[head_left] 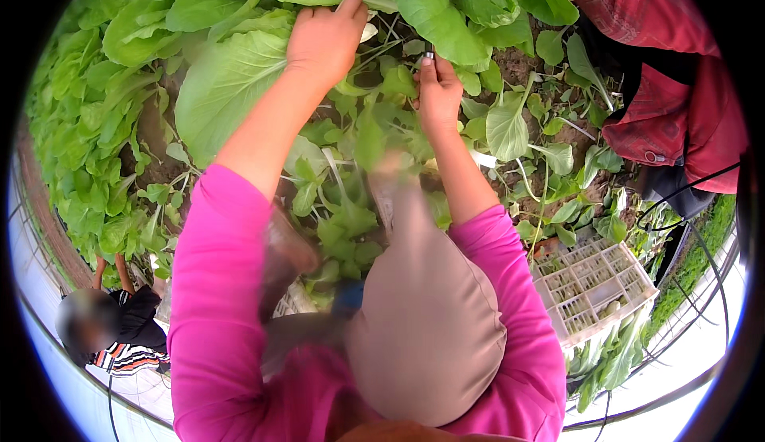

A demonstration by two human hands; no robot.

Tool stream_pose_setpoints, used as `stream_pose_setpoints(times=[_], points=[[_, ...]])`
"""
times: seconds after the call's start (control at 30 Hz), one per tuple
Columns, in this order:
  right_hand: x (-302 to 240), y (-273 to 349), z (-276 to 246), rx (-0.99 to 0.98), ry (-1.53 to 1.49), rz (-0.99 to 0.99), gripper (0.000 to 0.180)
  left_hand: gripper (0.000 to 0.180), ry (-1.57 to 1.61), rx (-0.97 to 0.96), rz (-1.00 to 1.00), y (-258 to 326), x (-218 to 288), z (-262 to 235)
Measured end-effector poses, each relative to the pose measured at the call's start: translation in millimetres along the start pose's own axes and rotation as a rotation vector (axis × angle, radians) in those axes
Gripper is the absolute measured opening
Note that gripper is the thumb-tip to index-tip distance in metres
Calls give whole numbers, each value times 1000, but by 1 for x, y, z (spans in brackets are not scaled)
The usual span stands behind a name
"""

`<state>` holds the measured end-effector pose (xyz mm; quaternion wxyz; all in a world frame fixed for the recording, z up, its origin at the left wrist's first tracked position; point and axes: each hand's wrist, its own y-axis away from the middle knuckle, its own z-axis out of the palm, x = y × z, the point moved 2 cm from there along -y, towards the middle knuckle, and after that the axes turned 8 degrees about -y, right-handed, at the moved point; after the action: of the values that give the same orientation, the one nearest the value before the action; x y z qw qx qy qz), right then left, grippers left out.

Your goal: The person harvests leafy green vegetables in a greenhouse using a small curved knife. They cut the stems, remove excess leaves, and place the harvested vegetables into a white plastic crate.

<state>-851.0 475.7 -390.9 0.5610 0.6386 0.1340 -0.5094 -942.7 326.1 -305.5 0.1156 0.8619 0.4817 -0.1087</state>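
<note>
The left hand (325, 37) lay closed over the base of a broad-leaved green cabbage plant (239, 76) at the far left of the bed, pressing its leaves aside. The right hand (437, 91), just beside it, gripped a small metal-tipped cutting tool (429, 56) pointed at the stalks. This looked like the cutting step of harvesting; the next move would call for steadying the plant while severing its stem low. A white slatted plastic crate (594, 283) stood near right.

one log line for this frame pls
left hand: gripping leafy plant | right hand: holding small knife at stems | white crate: lower right | soil bed
</note>
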Motion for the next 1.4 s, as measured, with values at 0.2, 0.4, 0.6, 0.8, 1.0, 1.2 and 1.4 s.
stream_pose_setpoints(times=[0.2, 0.4, 0.6, 0.8, 1.0, 1.2, 1.4], points=[[-39, 72, -22, -21, -331, -142, 33, 27, 375, 223, 17, 83, 13, -64], [-72, 98, -37, -21, -543, -228, 46, 38, 754, 69, 110, 123, 58, -89], [-94, 102, -73, 154, -429, -495, 37, 59, 1045, -11, 28, 120, 68, -119], [-95, 126, -52, -228, -464, -455, 39, 71, 1295, 162, 50, 94, 94, -115], [-87, 125, -52, -197, -468, -302, 41, 72, 1668, -219, -30, 86, 100, -102], [-99, 120, -56, -94, -475, -342, 54, 67, 1397, -391, -162, 81, 94, -99], [-86, 103, -95, -57, -89, -300, 44, 52, 873, -218, 14, 73, 72, -101]])
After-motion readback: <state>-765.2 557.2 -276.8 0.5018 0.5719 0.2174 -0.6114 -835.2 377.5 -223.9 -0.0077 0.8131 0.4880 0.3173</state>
